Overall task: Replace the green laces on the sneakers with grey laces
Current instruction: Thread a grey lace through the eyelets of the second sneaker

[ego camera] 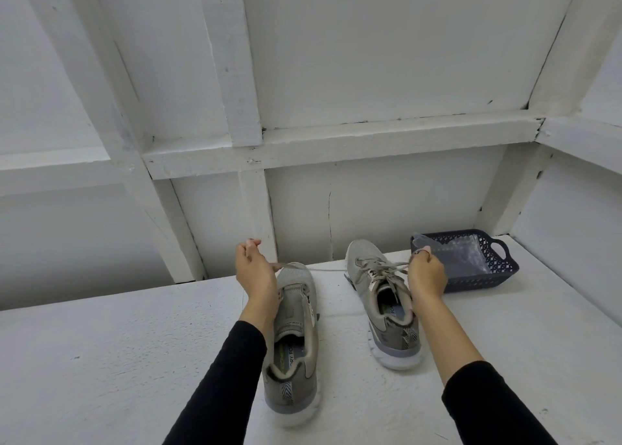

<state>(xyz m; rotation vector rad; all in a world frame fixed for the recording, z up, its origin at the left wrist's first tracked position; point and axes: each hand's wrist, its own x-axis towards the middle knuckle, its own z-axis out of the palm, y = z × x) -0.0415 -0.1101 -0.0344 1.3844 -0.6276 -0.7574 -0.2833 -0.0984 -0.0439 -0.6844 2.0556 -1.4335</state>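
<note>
Table (134,360): white, under both hands
Basket (498,269): dark, just beyond R hand, clear bag inside
L sneaker (292,343): unlaced, beneath left hand (254,269)
R sneaker (380,296): laced, beside right hand (425,273)
Lace (324,270): greyish, stretched btwn hands, both pinching an end
Risk: uneven pull could drag the lace out of the L sneaker's eyelets

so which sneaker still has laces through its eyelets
The right sneaker, nearer the basket, is laced; the left sneaker shows bare eyelets.
</note>
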